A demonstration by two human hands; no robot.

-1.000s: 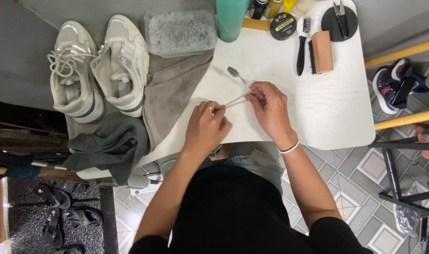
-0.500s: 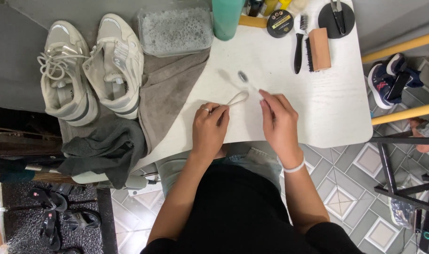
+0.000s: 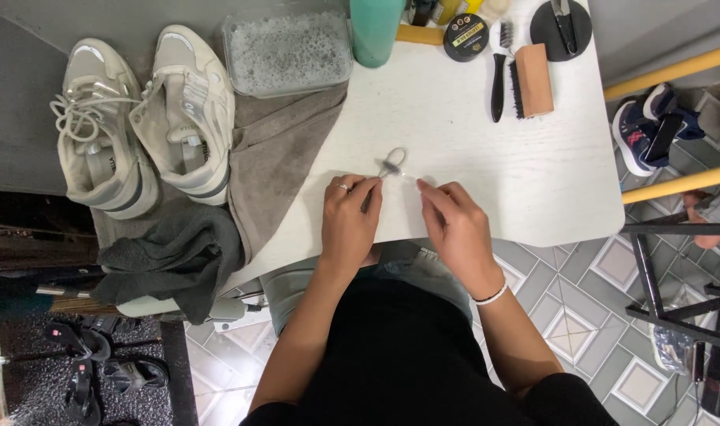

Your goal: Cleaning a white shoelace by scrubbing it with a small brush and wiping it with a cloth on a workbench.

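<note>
Both hands, left hand [image 3: 350,214] and right hand [image 3: 453,229], are pinching a thin looped shoelace [image 3: 392,162] over the white table [image 3: 533,158]; probably light and limp, best gripped near its ends.

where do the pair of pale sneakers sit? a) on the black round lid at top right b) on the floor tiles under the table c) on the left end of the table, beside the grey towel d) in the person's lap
c: the pair of pale sneakers stands side by side at the left end of the white table, next to the grey towel, well away from both hands.
</note>
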